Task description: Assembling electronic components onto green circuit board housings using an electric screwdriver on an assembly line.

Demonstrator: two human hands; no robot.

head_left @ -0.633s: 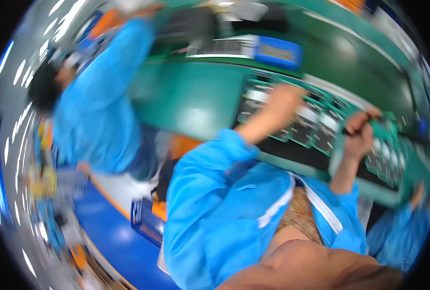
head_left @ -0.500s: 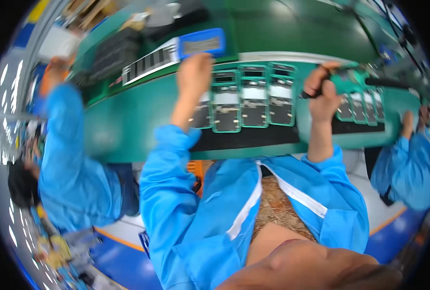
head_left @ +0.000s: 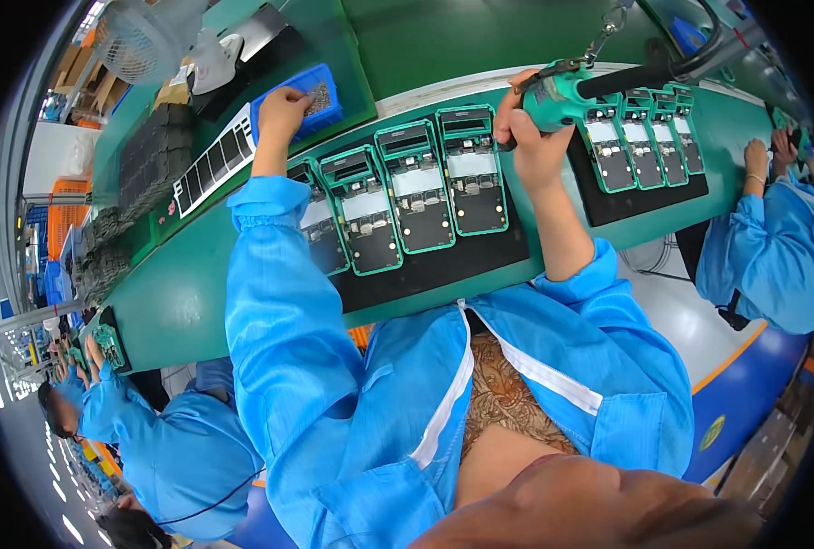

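My left hand [head_left: 281, 113] is over the near-left side of a small blue bin [head_left: 334, 113] with many tiny grey metal parts [head_left: 318, 95] in it. Its fingers are curled together at the parts; whatever they pinch is too small to see. In my right hand [head_left: 537, 151] is a green electric screwdriver [head_left: 553, 101], gripped around its body and hanging from a metal hook above. Between my hands, several green-framed device housings with circuit boards [head_left: 413, 188] lie in a row on a black mat [head_left: 416, 283].
Another row of similar housings [head_left: 640, 137] lies on a second black mat [head_left: 645, 203] at the right. A white strip with black rectangles [head_left: 215, 163] and stacked dark trays [head_left: 155, 151] are at the left. Co-workers in blue sit at left [head_left: 178, 448] and right [head_left: 764, 242].
The view has turned, so the bench appears tilted. My left hand, beside the bin before, now reaches over it. My right hand still grips the screwdriver, now nearer the first row of housings.
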